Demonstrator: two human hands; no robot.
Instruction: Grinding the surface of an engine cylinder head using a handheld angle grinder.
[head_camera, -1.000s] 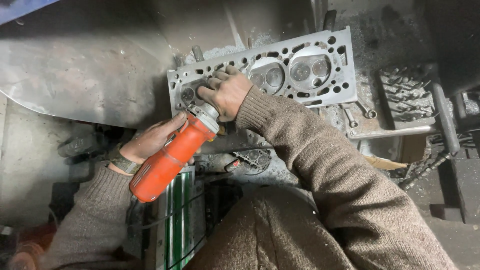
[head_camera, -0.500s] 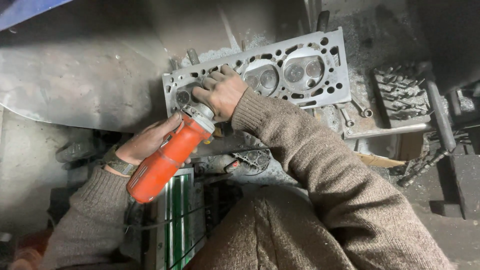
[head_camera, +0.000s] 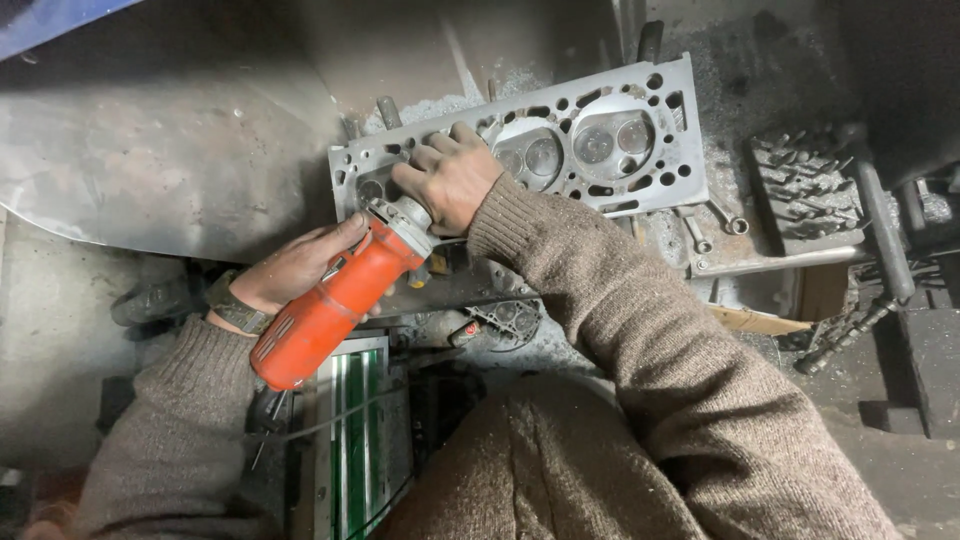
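Observation:
A grey metal cylinder head (head_camera: 610, 140) with round chambers and several bolt holes lies on the workbench. My left hand (head_camera: 295, 268) grips the orange body of an angle grinder (head_camera: 335, 300), whose silver head rests at the cylinder head's left end. My right hand (head_camera: 452, 180) presses over the grinder's front and onto the cylinder head, hiding the disc and the chamber under it. Both arms wear brown knitted sleeves, and a watch sits on the left wrist.
A large grey metal sheet (head_camera: 150, 140) lies to the left. Wrenches (head_camera: 715, 225) and a metal bar lie just below the cylinder head. A dark ribbed part (head_camera: 805, 185) sits at right. A green-and-white striped object (head_camera: 350, 440) stands near my lap.
The view has shifted slightly. My hands and the grinder stay at the cylinder head's left end, with only small movement.

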